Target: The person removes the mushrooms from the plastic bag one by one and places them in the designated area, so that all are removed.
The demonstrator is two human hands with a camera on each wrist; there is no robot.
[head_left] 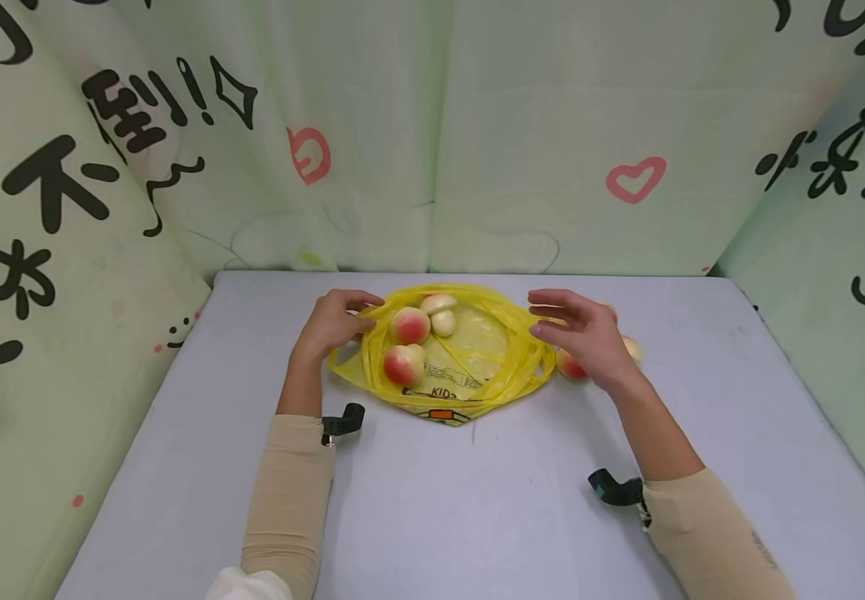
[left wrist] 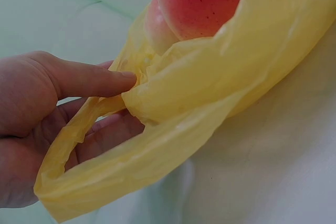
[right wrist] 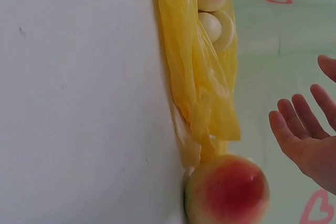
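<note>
A yellow plastic bag (head_left: 477,400) lies on the table with its mouth spread upward. Inside, toward its left, are two red-and-cream peaches (head_left: 410,326) and a pale mushroom (head_left: 443,322). My left hand (head_left: 335,323) pinches the bag's left edge between thumb and fingers; a handle loop (left wrist: 115,182) hangs over those fingers in the left wrist view. Over the bag's right side my right hand (head_left: 586,337) is raised with fingers extended, holding nothing. In the right wrist view it is apart from the bag. A peach (right wrist: 228,192) sits just outside the bag, partly behind that hand in the head view.
More pale, rounded produce (head_left: 632,348) shows partly behind the right hand; its kind is hidden. The white table (head_left: 447,517) ends at a green printed curtain (head_left: 522,167) at the back and sides.
</note>
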